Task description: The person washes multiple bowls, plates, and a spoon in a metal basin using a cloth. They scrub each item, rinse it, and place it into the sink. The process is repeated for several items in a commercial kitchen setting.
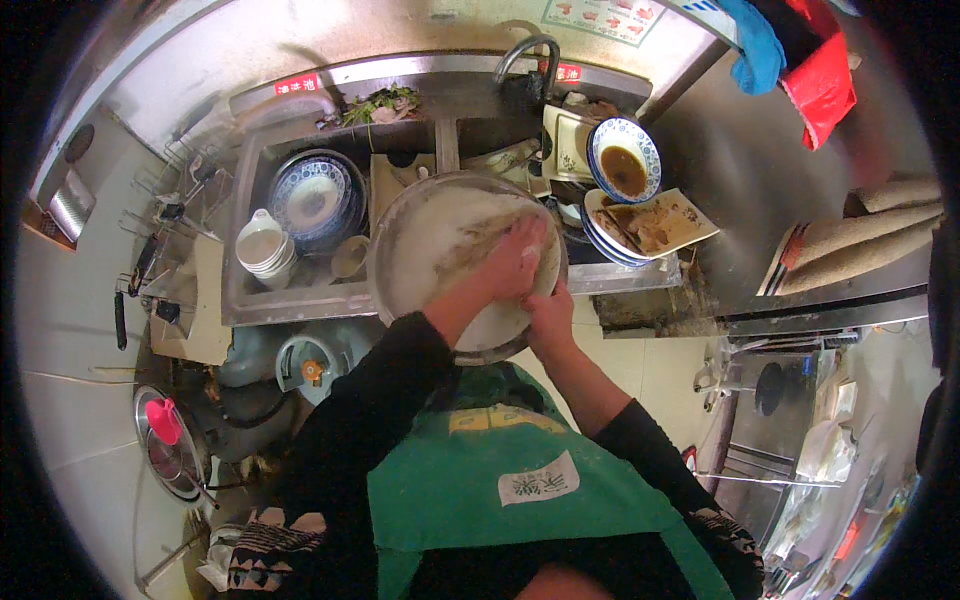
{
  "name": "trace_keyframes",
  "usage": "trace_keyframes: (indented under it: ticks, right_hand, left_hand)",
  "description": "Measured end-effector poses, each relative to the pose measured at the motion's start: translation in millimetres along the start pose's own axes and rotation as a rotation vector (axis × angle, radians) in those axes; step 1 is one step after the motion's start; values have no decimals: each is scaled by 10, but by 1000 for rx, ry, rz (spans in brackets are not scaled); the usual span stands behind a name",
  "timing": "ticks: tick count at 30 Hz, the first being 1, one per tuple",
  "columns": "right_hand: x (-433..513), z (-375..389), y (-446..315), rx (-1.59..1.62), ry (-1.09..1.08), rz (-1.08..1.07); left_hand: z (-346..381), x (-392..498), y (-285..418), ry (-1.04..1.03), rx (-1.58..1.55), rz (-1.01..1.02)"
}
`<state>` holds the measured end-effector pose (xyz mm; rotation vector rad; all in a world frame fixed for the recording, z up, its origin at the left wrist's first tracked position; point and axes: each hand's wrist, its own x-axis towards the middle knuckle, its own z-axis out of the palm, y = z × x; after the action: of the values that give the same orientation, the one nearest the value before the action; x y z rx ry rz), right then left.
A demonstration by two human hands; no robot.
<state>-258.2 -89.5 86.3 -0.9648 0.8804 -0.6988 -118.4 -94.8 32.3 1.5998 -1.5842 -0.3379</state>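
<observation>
A large round metal basin [384, 281] rests at the front edge of the sink, tipped towards me. Cloudy white contents [442, 217] fill it, with a darker streak near the middle; I cannot tell what they are. My left hand [516, 259] reaches across into the basin, fingers against the contents near the right inner wall. What lies under the palm is hidden. On the right, near side, my right hand [551, 319] grips the basin's rim, thumb over the edge.
The left sink compartment holds stacked blue-and-white bowls [311, 191] and small white cups [262, 251]. Soiled plates [667, 221] and a bowl with brown liquid [624, 163] are piled at right. A faucet [529, 56] arches behind. A gas cylinder [311, 367] stands below left.
</observation>
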Motion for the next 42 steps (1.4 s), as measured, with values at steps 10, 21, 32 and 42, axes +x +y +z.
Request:
trace_keyframes:
  ticks: [10,21,32,42]
  right_hand:
    - [264,-81,-38,136,183,-18]
    - [325,114,-150,304,270,129]
    - [-200,434,-25,65,204,264]
    - [-97,19,442,140,256,397]
  left_hand:
    - [-35,-599,-1399,-591,391,-212]
    - [-699,-1387,445,-414,-78,-61]
    - [-887,-1527,346,-50,125,-44]
    - [-859,-1303,596,-171,74,-27]
